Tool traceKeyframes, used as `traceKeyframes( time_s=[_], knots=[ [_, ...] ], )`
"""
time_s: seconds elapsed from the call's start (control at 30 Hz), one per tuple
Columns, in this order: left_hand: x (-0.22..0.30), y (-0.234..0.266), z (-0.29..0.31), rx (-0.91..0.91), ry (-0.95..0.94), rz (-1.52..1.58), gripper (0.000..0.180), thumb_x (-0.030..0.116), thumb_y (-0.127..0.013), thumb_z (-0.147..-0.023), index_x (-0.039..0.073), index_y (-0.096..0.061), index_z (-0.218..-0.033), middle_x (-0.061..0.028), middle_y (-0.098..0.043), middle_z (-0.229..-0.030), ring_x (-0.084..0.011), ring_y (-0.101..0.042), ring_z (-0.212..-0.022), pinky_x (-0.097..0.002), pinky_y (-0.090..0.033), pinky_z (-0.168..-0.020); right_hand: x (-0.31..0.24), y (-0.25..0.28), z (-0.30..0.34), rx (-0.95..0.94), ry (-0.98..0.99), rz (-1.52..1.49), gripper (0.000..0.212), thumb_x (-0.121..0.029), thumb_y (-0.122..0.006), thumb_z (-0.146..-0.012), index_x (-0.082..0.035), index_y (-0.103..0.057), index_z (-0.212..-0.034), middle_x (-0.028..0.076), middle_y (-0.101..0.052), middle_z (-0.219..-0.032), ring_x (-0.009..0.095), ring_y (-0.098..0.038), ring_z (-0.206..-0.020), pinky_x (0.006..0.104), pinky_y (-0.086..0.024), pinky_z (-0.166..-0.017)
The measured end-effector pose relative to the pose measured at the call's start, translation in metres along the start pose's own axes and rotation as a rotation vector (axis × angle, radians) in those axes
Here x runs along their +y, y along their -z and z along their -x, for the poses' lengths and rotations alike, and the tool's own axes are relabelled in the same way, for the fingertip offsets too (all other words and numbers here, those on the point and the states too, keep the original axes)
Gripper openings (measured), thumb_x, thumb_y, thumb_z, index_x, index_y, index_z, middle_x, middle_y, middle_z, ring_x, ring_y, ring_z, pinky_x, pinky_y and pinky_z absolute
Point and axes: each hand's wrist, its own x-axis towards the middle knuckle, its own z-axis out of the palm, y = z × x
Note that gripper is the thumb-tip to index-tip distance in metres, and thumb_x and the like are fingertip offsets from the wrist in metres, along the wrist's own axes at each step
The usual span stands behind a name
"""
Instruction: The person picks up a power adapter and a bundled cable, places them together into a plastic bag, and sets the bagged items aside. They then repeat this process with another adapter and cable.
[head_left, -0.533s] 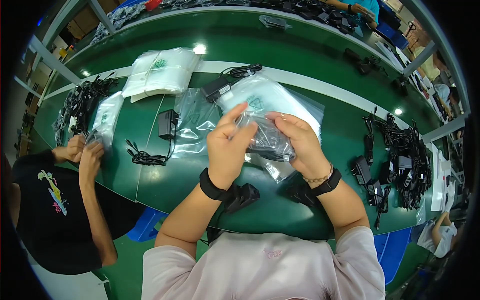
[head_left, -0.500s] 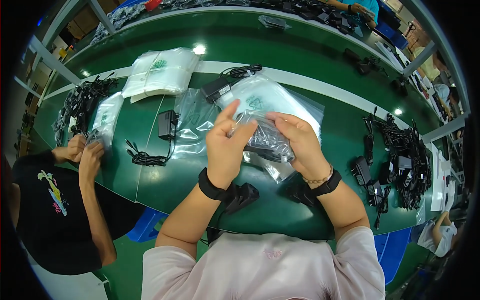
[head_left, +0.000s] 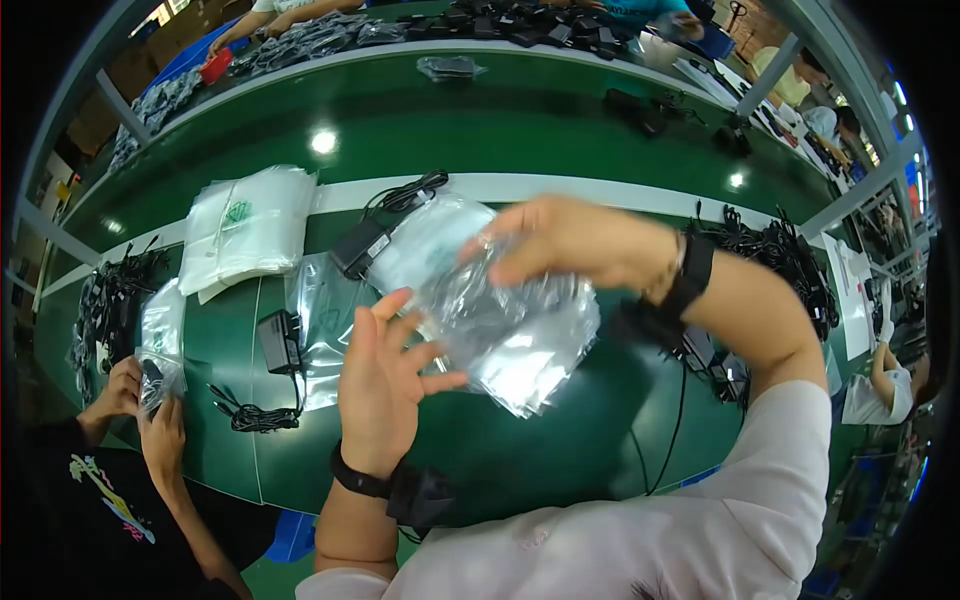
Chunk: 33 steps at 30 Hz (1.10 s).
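My right hand (head_left: 565,245), blurred by motion, reaches across the green table and grips a clear plastic bag (head_left: 490,305). Dark contents show faintly through its film; in the earlier frame it held a black coiled cable. My left hand (head_left: 385,385) is open beside the bag, palm up with fingers spread. Behind the bag lies a pile of clear bags (head_left: 430,235), partly covered by it. A black power adapter (head_left: 360,248) with a coiled cable rests at that pile's edge. Left of my left hand are a flat clear bag (head_left: 325,375) and another power adapter (head_left: 279,340) with its cable.
A banded stack of clear bags (head_left: 245,235) lies at the back left. At far left a co-worker's hands (head_left: 150,405) hold a small bag near a cable heap (head_left: 115,300). More adapters and cables (head_left: 770,265) are heaped at right. A white strip (head_left: 640,197) crosses the table.
My left hand has let go of the bag and opened, moving left and nearer to me. The right hand has swung left with the bag. The whole view has shifted.
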Motion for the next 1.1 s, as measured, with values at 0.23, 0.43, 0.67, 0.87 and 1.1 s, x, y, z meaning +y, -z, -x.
traceKeyframes(
  time_s=[0.23, 0.43, 0.67, 0.87, 1.1],
  knots=[
    [-0.005, 0.008, 0.015, -0.035, -0.646, -0.527, 0.019, 0.005, -0.053, -0.087, -0.002, -0.049, -0.104, -0.0115, -0.058, -0.098, -0.0168, -0.057, -0.086, -0.0262, -0.045, -0.075, 0.003, 0.204, -0.145, 0.869, 0.601, 1.638, 0.037, -0.006, -0.062, -0.071, -0.009, -0.063, -0.108, 0.014, -0.061, -0.107, 0.030, -0.061, -0.091, 0.0357, -0.047, -0.081],
    [-0.003, 0.021, 0.002, 0.069, -0.630, -0.670, 0.011, 0.006, -0.053, -0.087, -0.003, -0.054, -0.093, -0.0126, -0.059, -0.094, -0.0165, -0.056, -0.083, -0.0260, -0.044, -0.076, 0.051, 0.229, -0.186, 0.891, 0.130, 1.626, 0.060, -0.047, -0.049, -0.082, -0.021, -0.036, -0.135, 0.015, -0.029, -0.141, 0.036, -0.027, -0.129, 0.0576, -0.026, -0.098],
    [0.000, 0.020, 0.012, 0.081, -0.728, -0.755, 0.009, 0.004, -0.052, -0.086, -0.004, -0.055, -0.088, -0.0141, -0.060, -0.091, -0.0165, -0.056, -0.082, -0.0251, -0.043, -0.075, 0.066, 0.300, -0.103, 1.450, -0.405, 1.180, 0.063, -0.045, -0.054, -0.080, -0.026, -0.034, -0.136, 0.019, -0.020, -0.144, 0.037, -0.023, -0.131, 0.0614, -0.022, -0.099],
    [-0.007, 0.020, 0.003, 0.011, -0.693, -0.724, 0.009, 0.004, -0.052, -0.086, -0.004, -0.055, -0.088, -0.0150, -0.060, -0.092, -0.0169, -0.056, -0.081, -0.0252, -0.043, -0.073, 0.077, 0.375, -0.031, 1.000, -0.462, 1.424, 0.051, -0.035, -0.060, -0.078, -0.007, -0.054, -0.120, 0.023, -0.038, -0.132, 0.037, -0.041, -0.120, 0.0355, -0.038, -0.096],
    [-0.013, 0.008, 0.014, -0.056, -0.759, -0.872, 0.006, 0.001, -0.054, -0.082, -0.004, -0.057, -0.085, -0.0138, -0.061, -0.088, -0.0173, -0.057, -0.078, -0.0260, -0.044, -0.072, 0.078, 0.323, -0.028, 1.239, -0.302, 1.192, 0.073, -0.038, -0.065, -0.074, -0.018, -0.032, -0.136, 0.023, -0.032, -0.137, 0.038, -0.038, -0.122, 0.0411, -0.038, -0.098]
  ],
)
